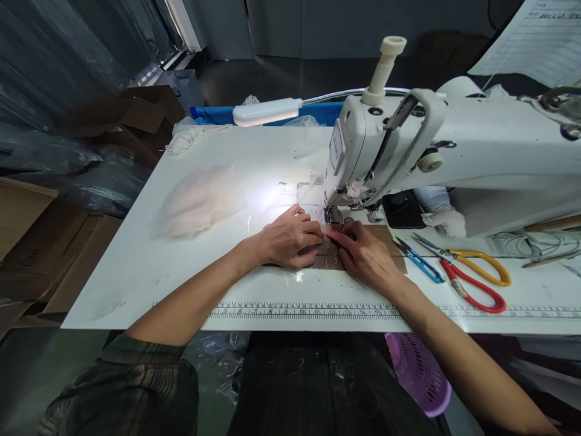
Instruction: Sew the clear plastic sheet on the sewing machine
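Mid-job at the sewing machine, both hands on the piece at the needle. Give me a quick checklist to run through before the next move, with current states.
1. Left hand flat on the brown see-through sheet: ok.
2. Right hand pressing the same sheet, fingertips near the presser foot: ok.
3. Fingers out from under the needle of the white sewing machine: cannot tell, too close to judge.
4. White gooseneck lamp lighting the needle area: ok.
5. Blue thread snips and red and yellow handled scissors apart from the sheet: ok.
6. Thread through the needle: cannot tell.
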### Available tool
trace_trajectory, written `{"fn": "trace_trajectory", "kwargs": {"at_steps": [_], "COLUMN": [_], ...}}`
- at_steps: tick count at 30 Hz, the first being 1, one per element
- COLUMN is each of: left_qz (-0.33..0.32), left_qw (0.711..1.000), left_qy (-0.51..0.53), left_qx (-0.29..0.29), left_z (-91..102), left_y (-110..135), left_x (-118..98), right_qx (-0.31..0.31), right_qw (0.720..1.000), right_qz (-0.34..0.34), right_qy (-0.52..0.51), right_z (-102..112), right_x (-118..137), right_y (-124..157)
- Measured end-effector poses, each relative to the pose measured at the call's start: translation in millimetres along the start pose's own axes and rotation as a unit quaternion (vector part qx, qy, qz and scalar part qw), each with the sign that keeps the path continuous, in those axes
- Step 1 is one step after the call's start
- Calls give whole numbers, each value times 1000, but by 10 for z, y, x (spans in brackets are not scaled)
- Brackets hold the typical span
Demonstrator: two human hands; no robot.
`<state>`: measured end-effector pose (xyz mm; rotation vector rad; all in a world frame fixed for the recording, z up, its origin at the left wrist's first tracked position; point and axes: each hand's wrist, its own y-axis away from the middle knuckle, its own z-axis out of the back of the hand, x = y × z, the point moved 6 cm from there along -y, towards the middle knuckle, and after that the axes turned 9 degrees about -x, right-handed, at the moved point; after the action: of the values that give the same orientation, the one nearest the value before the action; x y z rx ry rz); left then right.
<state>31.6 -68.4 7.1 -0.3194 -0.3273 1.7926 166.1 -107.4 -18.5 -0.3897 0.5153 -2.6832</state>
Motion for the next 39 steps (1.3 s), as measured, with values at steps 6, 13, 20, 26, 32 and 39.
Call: {"fn": "trace_trajectory", "kwargs": {"at_steps": [6, 13, 20, 26, 32, 39], "left_qz": [-1, 9, 27, 46, 69, 86], "left_qw": [1000, 1000, 998, 997, 995, 994], "left_qy": [-1, -21, -39, -47, -52, -53], "left_qx": [4, 14, 33, 44, 45, 48], "left_z": [9, -16, 1, -9, -44, -59], "left_y": [-3, 13, -3, -12, -12, -42], "left_x": [-1, 42, 56, 74, 119, 172], "right_qx": [25, 89, 79, 86, 82, 109], "right_qw": [999, 993, 995, 993, 994, 991], "right_qz": [9, -14, -12, -37, -41, -63], "right_qy": [23, 78, 56, 68, 57, 55], "right_z": [-5, -24, -24, -31, -18, -32], "right_x": [15, 28, 1, -7, 13, -28], "right_y": [-23, -118, -84, -95, -96, -176]}}
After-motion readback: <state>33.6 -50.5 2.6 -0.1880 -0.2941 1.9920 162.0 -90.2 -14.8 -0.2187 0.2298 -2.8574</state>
